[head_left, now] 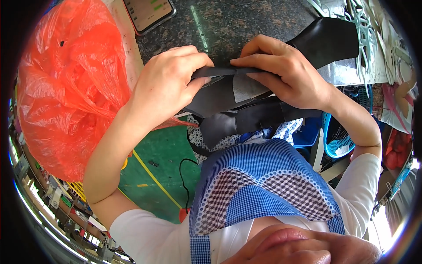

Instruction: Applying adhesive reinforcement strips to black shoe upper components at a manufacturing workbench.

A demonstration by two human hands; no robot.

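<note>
Both hands pinch the edge of a black leather-like piece point(213, 97) over the near side of the dark stone tabletop. My left hand point(171, 79) has its thumb below and fingers above the strip-like edge. Opposite it, my right hand point(288, 72) grips the same edge, fingers curled over and thumb beneath. Between the hands the folded edge runs straight across. A grey underside patch point(250, 87) shows beneath it. More black pieces point(239, 121) hang down over my lap, against the apron. How the pieces join is partly hidden by my hands.
A big red plastic bag point(72, 88) bulges at the left. A phone point(149, 14) lies at the far edge of the dark stone tabletop point(224, 26). Another black piece point(329, 42) and pale straps point(365, 42) lie at the right. A blue basket point(338, 143) stands below the table.
</note>
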